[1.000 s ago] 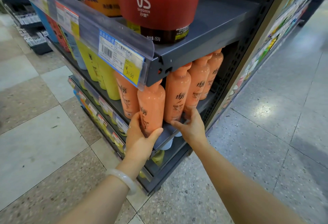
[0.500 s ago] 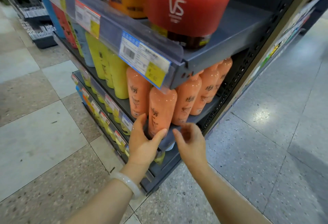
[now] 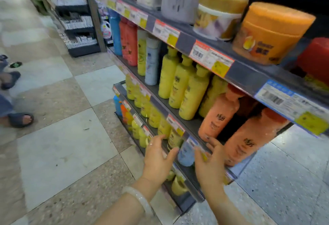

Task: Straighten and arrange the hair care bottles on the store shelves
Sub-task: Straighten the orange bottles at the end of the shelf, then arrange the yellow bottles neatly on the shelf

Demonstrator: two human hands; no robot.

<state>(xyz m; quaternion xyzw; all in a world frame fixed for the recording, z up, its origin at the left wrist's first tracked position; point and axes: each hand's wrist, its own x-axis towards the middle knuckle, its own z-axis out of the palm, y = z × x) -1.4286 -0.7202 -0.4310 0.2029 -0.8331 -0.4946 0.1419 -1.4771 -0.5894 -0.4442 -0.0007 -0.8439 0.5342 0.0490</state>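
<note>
Hands have left the front orange bottle (image 3: 249,139): our left hand (image 3: 157,158) and right hand (image 3: 210,164) hover spread, empty, at the shelf edge (image 3: 160,107).

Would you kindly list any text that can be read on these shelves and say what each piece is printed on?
Nothing reads with certainty; the frame is motion-blurred.
Orange bottles: dark printed characters, too blurred to read.
Orange tub: dark brand lettering, smeared.
Price tags: barcodes and yellow price patches, digits illegible.
Yellow bottles: label print too small.

Tall orange plastic bottles (image 3: 219,117) stand upright beside yellow plastic bottles (image 3: 194,93) on the grey metal shelf (image 3: 192,126).
</note>
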